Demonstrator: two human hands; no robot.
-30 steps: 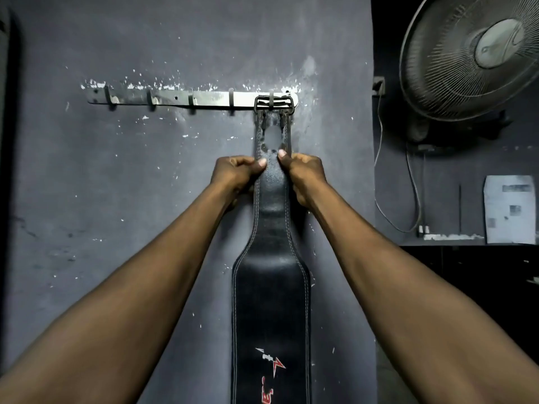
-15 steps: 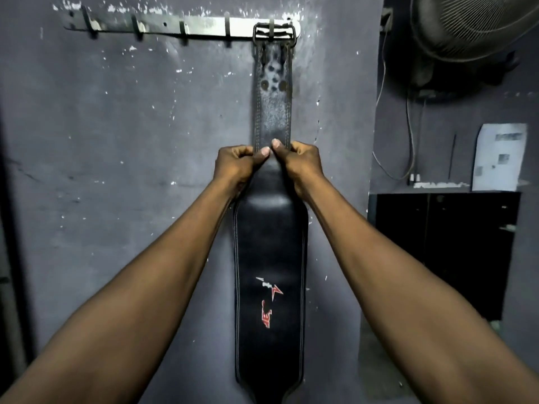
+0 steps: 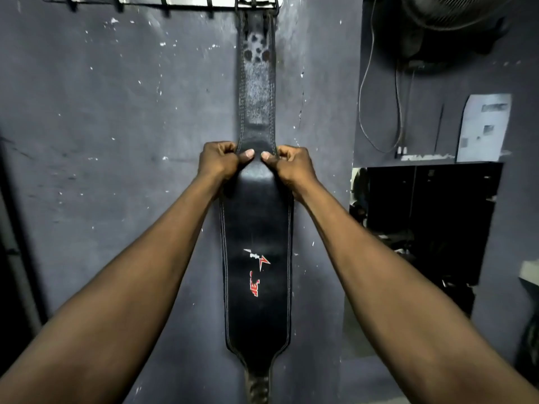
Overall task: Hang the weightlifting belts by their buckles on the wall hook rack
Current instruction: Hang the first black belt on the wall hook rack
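The grey wall (image 3: 116, 141) in front of me carries everything, and I take the black belt (image 3: 256, 258) hanging flat against it as my marker. It runs straight down the wall, narrow strap on top, wide padded section in the middle, a narrow tail below, because its whole weight pulls from one point overhead.

At the top of the belt, the hook rack (image 3: 175, 0) crosses the upper edge of my view; most of its hooks, off to the left of the belt, look bare. The belt's metal buckle (image 3: 256, 1) sits on the rack at its right end, only partly in view, so I judge it is hooked but cannot see the catch itself.

My left hand (image 3: 218, 164) grips the belt's left edge and my right hand (image 3: 291, 167) its right edge, both just where the strap widens. Each hand is clamped on the leather, thumbs (image 3: 248, 154) pressed on the front face nearly meeting, fingers curled round behind. I hold it there, I think, to draw the belt straight and test that the buckle bears the load before I let go.
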